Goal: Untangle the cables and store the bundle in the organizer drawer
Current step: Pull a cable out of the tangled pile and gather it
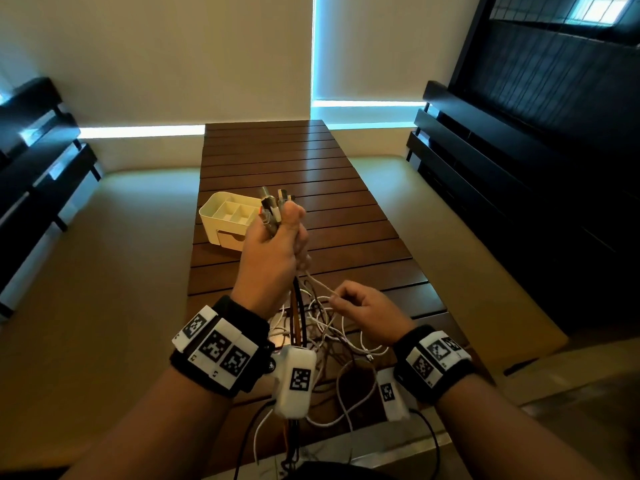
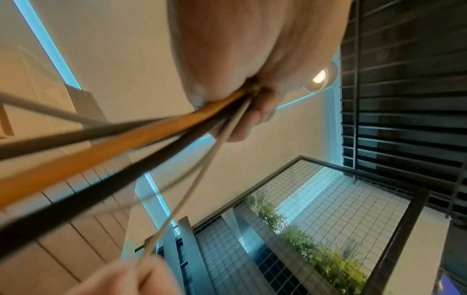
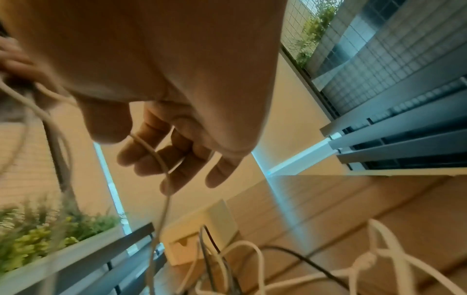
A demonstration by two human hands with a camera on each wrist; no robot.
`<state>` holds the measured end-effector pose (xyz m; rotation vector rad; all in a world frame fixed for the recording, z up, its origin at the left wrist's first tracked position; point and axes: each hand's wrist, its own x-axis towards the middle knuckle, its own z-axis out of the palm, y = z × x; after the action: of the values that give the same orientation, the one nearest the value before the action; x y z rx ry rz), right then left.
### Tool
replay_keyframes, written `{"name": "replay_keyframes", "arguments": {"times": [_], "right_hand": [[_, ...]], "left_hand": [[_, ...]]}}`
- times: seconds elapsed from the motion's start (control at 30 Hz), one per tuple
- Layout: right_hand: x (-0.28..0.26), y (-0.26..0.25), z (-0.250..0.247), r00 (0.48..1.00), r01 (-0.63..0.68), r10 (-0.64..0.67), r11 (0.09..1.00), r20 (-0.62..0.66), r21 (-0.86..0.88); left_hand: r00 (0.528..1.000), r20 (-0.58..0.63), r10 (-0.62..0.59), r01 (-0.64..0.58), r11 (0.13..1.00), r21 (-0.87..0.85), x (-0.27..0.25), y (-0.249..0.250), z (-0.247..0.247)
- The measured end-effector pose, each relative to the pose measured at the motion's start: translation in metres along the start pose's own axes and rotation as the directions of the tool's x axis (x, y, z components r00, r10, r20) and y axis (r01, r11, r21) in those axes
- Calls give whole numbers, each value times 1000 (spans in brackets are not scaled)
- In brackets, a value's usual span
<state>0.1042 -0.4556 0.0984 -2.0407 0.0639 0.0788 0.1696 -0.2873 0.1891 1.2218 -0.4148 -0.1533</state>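
Note:
My left hand (image 1: 277, 244) is raised above the table and grips a bundle of cables (image 1: 275, 211) just below their plug ends, which stick up out of the fist. Orange, black and white cables (image 2: 156, 127) run down from that fist. Lower right, my right hand (image 1: 346, 301) pinches one white cable (image 1: 320, 284) between thumb and forefinger. This cable (image 3: 161, 159) crosses my fingers (image 3: 177, 171). Loose loops lie tangled (image 1: 325, 332) on the table's near end, with a knot in a white one (image 3: 366, 261). The white organizer (image 1: 221, 206) stands behind my left hand, its drawer (image 1: 230, 240) closed.
The slatted wooden table (image 1: 277, 157) stretches away beyond the organizer. Dark benches stand at the left (image 1: 38, 157) and right (image 1: 491, 147). Cable ends hang over the table's near edge (image 1: 263, 434).

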Motion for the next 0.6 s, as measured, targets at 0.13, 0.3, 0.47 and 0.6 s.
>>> {"name": "replay_keyframes", "arguments": {"times": [0.13,0.3,0.47,0.6], "right_hand": [[2,9,-12,997,-51,58,988,-44,144],[17,-24,-32,967,56,23,951,-252,303],[34,-61,-39,931,226,-155,956,-332,187],[38,-67,-35,933,264,-210,951,-293,160]], "left_hand": [[999,24,-48,46,996,82,4,3,-11],[989,106,-104,61,934,352,4,-17,-15],[985,161,-65,-39,822,569,10,-23,-4],[984,165,-68,-48,787,615,14,-25,-5]]}}
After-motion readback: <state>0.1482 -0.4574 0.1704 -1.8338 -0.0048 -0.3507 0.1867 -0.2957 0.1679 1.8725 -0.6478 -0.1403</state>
